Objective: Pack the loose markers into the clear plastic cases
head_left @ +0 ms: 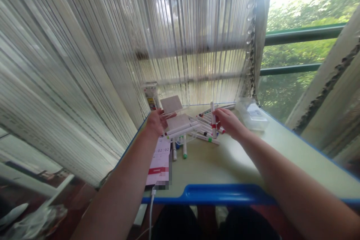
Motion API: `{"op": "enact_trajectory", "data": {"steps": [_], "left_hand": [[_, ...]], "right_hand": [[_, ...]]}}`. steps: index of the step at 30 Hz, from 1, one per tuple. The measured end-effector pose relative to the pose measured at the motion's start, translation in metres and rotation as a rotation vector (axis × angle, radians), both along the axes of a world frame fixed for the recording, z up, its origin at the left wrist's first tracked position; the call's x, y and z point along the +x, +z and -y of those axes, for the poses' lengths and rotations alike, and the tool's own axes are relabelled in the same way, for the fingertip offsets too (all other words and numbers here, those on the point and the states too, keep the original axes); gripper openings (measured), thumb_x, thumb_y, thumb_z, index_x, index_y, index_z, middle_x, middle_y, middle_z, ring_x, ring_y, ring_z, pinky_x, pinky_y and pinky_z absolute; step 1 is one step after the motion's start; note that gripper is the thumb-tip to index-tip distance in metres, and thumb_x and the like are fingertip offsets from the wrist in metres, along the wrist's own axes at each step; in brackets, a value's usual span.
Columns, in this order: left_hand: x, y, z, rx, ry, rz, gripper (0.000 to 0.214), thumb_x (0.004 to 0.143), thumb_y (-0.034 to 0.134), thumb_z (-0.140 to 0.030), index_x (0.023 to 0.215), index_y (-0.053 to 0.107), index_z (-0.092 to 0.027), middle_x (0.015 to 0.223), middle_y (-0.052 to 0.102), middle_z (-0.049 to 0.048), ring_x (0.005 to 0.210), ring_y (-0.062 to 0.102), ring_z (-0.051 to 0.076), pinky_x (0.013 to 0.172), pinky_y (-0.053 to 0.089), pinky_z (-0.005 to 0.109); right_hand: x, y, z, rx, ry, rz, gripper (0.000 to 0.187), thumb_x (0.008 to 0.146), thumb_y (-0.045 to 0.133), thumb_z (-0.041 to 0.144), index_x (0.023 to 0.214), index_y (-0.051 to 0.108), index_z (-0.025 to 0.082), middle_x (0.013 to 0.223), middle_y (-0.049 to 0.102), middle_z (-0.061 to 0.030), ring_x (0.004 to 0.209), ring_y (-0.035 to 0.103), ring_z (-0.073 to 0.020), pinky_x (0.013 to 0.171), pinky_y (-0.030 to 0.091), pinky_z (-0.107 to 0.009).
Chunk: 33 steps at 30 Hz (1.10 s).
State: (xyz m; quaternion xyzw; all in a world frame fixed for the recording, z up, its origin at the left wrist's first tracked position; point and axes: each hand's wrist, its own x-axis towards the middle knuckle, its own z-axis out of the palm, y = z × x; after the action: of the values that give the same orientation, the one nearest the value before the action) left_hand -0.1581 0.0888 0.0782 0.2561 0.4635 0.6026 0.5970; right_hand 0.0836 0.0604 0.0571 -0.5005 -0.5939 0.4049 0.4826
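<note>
My left hand (pixel 158 120) grips the left side of a clear plastic case (pixel 184 109), which is tilted above the table. Inside the case are pale panels and a few white markers (pixel 180 130) lying side by side at its near edge. Between the thumb and fingers of my right hand (pixel 225 120) a white marker with a red band (pixel 213 120) stands nearly upright. A loose pile of white markers (pixel 205 124) with differently coloured bands lies on the table between my hands. A green-banded marker (pixel 207 138) and a green-tipped marker (pixel 185 148) lie nearer to me.
A phone or tablet (pixel 158 161) showing a timer lies at the left, with a white cable (pixel 151 210) running off the front edge. At the right stands a clear plastic box (pixel 251 114). A packaged item (pixel 151 95) is at the back left. The table (pixel 239 172) has a blue rim.
</note>
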Motion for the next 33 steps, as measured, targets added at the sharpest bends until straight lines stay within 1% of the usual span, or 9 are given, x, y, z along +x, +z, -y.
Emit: {"op": "enact_trajectory", "data": {"steps": [3,6,9,12,16,20,25,28,33], "left_hand": [[0.001,0.0,0.001,0.018,-0.01,-0.022,0.036,0.086,0.04,-0.02,0.109,0.063,-0.005,0.075,0.073,0.0152,0.06,0.07,0.024,0.055,0.055,0.032],[0.003,0.0,0.003,0.032,-0.043,-0.039,0.035,0.086,0.04,-0.019,0.108,0.064,-0.007,0.075,0.074,0.0142,0.061,0.07,0.024,0.055,0.056,0.032],[0.005,-0.001,0.003,0.042,-0.067,-0.028,0.032,0.087,0.04,-0.02,0.104,0.065,-0.008,0.073,0.073,0.0138,0.059,0.07,0.023,0.054,0.056,0.032],[0.006,-0.001,0.004,0.046,-0.069,-0.006,0.031,0.087,0.041,-0.02,0.1,0.065,-0.005,0.07,0.073,0.0143,0.056,0.069,0.023,0.051,0.055,0.031],[0.007,-0.002,0.003,0.037,-0.07,-0.045,0.034,0.089,0.038,-0.02,0.101,0.065,-0.004,0.068,0.072,0.0141,0.058,0.07,0.023,0.054,0.056,0.032],[0.01,-0.001,0.004,0.024,-0.072,-0.072,0.036,0.09,0.037,-0.021,0.107,0.063,-0.003,0.071,0.072,0.0142,0.06,0.07,0.023,0.058,0.056,0.033],[0.011,-0.001,0.004,0.02,-0.067,-0.064,0.036,0.09,0.037,-0.021,0.103,0.064,-0.002,0.064,0.07,0.013,0.057,0.069,0.023,0.054,0.055,0.03],[0.013,-0.002,0.005,0.027,-0.085,-0.07,0.034,0.09,0.038,-0.02,0.1,0.065,-0.002,0.062,0.07,0.0127,0.056,0.069,0.022,0.055,0.055,0.03],[0.013,0.001,0.006,0.029,-0.083,-0.051,0.032,0.09,0.038,-0.02,0.096,0.065,-0.004,0.064,0.07,0.0116,0.053,0.068,0.02,0.054,0.055,0.03]], "right_hand": [[-0.004,-0.003,0.0,0.005,0.069,-0.137,0.017,0.082,0.047,0.032,0.072,0.05,0.019,0.061,0.055,-0.0005,0.052,0.053,-0.0132,0.043,0.041,-0.023],[-0.005,-0.007,0.001,0.233,0.021,-0.124,0.028,0.084,0.05,0.045,0.097,0.052,0.02,0.07,0.057,0.0009,0.056,0.055,-0.0131,0.048,0.043,-0.024],[-0.003,-0.009,0.005,0.584,-0.104,0.143,0.035,0.088,0.05,0.045,0.116,0.051,0.023,0.085,0.062,-0.0028,0.07,0.059,-0.0152,0.065,0.048,-0.03],[-0.001,-0.007,0.01,0.734,-0.153,0.417,0.032,0.092,0.047,0.039,0.119,0.055,0.022,0.097,0.063,-0.0086,0.08,0.06,-0.0179,0.072,0.048,-0.032],[-0.002,-0.009,0.01,0.783,-0.163,0.545,0.028,0.092,0.049,0.039,0.111,0.061,0.021,0.097,0.061,-0.0087,0.072,0.058,-0.0166,0.065,0.047,-0.03],[-0.002,-0.015,0.004,0.869,-0.13,0.584,0.024,0.093,0.045,0.033,0.102,0.062,0.019,0.095,0.06,-0.0092,0.078,0.059,-0.0191,0.069,0.049,-0.032],[-0.005,-0.019,0.002,0.817,0.001,0.691,0.029,0.092,0.039,0.022,0.111,0.061,0.016,0.099,0.062,-0.0116,0.085,0.061,-0.0206,0.075,0.05,-0.033],[-0.007,-0.023,0.002,0.785,0.045,0.751,0.031,0.094,0.04,0.024,0.116,0.06,0.016,0.098,0.066,-0.0122,0.083,0.063,-0.022,0.073,0.05,-0.033],[-0.008,-0.024,0.004,0.736,0.075,0.797,0.033,0.094,0.046,0.031,0.123,0.058,0.023,0.102,0.069,-0.0093,0.082,0.066,-0.0232,0.07,0.049,-0.033]]}}
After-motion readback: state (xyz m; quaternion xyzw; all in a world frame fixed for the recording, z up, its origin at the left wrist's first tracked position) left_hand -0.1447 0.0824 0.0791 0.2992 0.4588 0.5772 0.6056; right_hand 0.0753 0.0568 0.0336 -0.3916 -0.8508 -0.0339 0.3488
